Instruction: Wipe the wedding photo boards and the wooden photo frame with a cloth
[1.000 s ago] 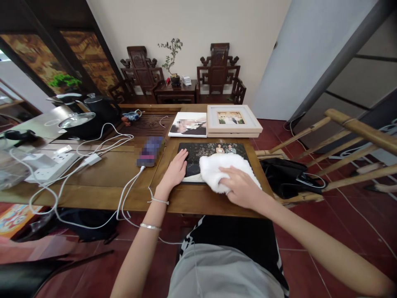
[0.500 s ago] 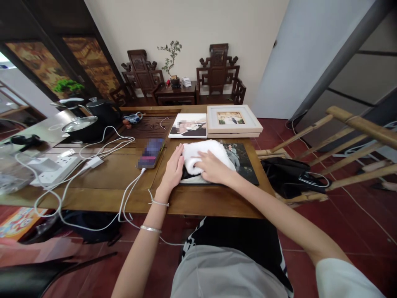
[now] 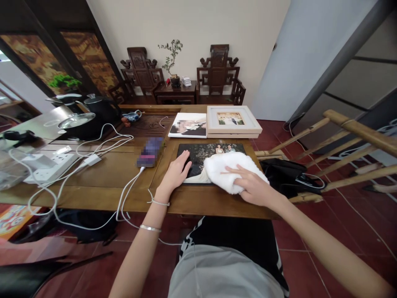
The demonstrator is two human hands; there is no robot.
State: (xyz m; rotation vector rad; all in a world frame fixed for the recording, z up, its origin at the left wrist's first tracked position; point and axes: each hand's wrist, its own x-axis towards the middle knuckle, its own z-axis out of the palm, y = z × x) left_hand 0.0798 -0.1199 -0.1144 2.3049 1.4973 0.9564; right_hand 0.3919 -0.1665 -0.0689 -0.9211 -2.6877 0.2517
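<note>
White cloth, one, held in right hand; left hand open, flat on one photo panel.

In front of a pale wall, two carved dark-wood chairs are separated by a side table; the floor is covered in red tiles.

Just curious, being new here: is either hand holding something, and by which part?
The right hand holds the white cloth from above, by its near right part. The left hand grips nothing; it lies on the left edge of the photo.
</note>
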